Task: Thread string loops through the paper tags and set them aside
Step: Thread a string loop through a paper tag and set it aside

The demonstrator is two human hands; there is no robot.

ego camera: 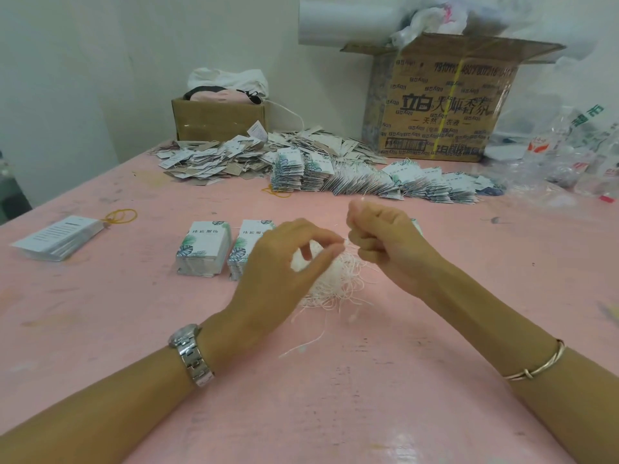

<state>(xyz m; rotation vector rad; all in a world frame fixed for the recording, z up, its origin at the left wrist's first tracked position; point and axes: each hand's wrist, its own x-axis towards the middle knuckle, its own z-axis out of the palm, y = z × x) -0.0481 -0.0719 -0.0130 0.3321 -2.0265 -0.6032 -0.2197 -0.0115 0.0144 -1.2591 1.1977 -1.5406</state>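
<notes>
Pink table (335, 413) carries a tangle of white string (335, 279) at its middle; the left hand (278, 262) pinches a strand at the tangle's top between thumb and forefinger; the right hand (385, 242), fingers curled tight, grips a strand just beside it; two stacks of tags (204, 249) stand just behind the left hand; strung tags (368, 182) lie in a row farther back.

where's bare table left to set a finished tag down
Bare pink table between the forearms at the near edge; right of the right hand, before the plastic bags; and between the text cards and leaf tag stacks. Crowded: the string by the left hand, and the tag heaps along the back.
</notes>
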